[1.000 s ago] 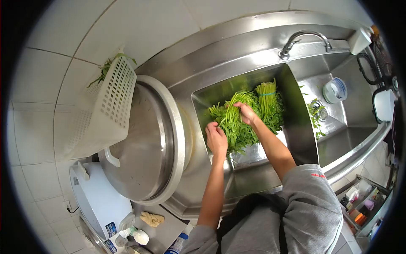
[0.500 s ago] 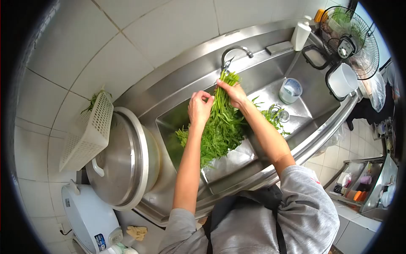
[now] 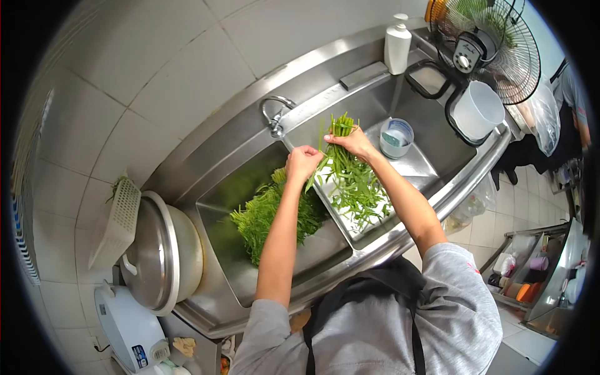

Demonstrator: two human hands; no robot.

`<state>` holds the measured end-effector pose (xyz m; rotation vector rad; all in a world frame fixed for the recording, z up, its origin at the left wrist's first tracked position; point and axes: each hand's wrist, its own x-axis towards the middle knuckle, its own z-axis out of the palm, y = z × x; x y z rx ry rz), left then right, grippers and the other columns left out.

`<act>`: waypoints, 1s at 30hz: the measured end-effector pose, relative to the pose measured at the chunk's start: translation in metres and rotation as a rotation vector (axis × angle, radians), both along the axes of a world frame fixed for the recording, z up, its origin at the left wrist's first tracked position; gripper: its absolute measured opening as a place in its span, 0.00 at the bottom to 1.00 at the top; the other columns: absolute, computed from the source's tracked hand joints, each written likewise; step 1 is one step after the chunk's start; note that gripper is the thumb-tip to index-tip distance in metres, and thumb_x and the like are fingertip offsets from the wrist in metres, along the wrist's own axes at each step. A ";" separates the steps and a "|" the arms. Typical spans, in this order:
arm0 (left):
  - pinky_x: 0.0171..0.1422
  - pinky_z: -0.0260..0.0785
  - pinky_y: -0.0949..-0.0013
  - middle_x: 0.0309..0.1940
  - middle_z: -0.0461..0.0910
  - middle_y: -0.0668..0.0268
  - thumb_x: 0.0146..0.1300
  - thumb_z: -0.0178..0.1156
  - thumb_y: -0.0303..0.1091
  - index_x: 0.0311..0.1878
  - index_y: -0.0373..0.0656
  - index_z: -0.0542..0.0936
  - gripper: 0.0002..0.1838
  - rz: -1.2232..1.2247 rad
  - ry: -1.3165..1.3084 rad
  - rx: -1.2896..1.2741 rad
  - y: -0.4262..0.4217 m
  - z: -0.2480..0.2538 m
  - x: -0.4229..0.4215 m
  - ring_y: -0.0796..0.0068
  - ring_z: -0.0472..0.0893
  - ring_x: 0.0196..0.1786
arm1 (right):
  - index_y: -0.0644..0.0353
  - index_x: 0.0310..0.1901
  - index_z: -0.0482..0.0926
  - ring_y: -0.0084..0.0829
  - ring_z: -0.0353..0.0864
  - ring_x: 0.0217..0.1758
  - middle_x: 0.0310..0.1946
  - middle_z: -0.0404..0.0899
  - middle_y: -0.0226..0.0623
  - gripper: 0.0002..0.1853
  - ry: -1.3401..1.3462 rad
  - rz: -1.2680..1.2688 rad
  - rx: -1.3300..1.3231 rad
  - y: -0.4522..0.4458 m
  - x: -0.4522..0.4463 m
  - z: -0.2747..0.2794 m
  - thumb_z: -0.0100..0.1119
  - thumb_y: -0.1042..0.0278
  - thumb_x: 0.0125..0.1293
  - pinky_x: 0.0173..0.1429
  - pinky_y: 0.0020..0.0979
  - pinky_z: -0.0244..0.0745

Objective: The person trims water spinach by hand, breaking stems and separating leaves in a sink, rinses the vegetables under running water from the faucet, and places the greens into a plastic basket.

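Note:
My right hand (image 3: 353, 144) is closed round the stems of a bunch of leafy greens (image 3: 356, 184), which hangs leaves down over the right sink basin. The cut stem ends stick up above the fist. My left hand (image 3: 303, 164) is just beside the bunch, thumb and fingers pinched on a single stem of greens (image 3: 315, 172) at its edge. A larger heap of greens (image 3: 265, 215) lies in the left basin (image 3: 319, 250), partly behind my left forearm.
A curved tap (image 3: 275, 119) rises behind the sink. The right basin holds a clear plastic tub (image 3: 397, 139). A white pump bottle (image 3: 397, 47), a fan (image 3: 484, 47) and a white container (image 3: 478, 112) are at right. A large lidded pot (image 3: 156, 253) and a perforated basket (image 3: 119, 222) stand at left.
Both hands have shifted right with the bunch, from over the left basin to over the right one. The heap in the left basin is now separate from the held bunch. The camera view has turned.

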<state>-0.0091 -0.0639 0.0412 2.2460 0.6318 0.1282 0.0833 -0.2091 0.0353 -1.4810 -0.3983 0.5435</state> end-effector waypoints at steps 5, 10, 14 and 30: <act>0.24 0.61 0.82 0.24 0.78 0.71 0.54 0.58 0.34 0.34 0.38 0.79 0.09 -0.245 0.304 -0.613 -0.009 -0.011 0.010 0.88 0.71 0.23 | 0.64 0.43 0.76 0.20 0.74 0.37 0.35 0.78 0.31 0.20 -0.146 0.127 -0.094 -0.043 0.024 -0.017 0.67 0.61 0.51 0.44 0.24 0.70; 0.26 0.60 0.85 0.26 0.77 0.72 0.57 0.57 0.37 0.35 0.40 0.78 0.10 -0.329 0.374 -0.705 -0.022 -0.010 0.020 0.89 0.70 0.26 | 0.64 0.45 0.76 0.19 0.73 0.37 0.37 0.78 0.30 0.21 -0.014 0.209 -0.056 -0.064 0.038 -0.020 0.66 0.60 0.52 0.42 0.24 0.69; 0.29 0.63 0.81 0.25 0.76 0.71 0.59 0.56 0.40 0.35 0.42 0.77 0.11 -0.395 0.375 -0.872 -0.025 -0.014 0.024 0.86 0.72 0.27 | 0.58 0.31 0.76 0.17 0.69 0.22 0.22 0.74 0.27 0.14 0.152 0.211 -0.112 -0.066 0.041 -0.026 0.65 0.57 0.53 0.24 0.22 0.66; 0.26 0.65 0.79 0.32 0.79 0.58 0.63 0.49 0.37 0.38 0.38 0.69 0.10 0.208 -0.075 -0.845 -0.015 -0.113 -0.003 0.77 0.76 0.25 | 0.61 0.25 0.76 0.18 0.71 0.21 0.18 0.76 0.28 0.11 0.005 -0.041 -0.208 -0.069 0.019 -0.059 0.63 0.61 0.53 0.28 0.23 0.67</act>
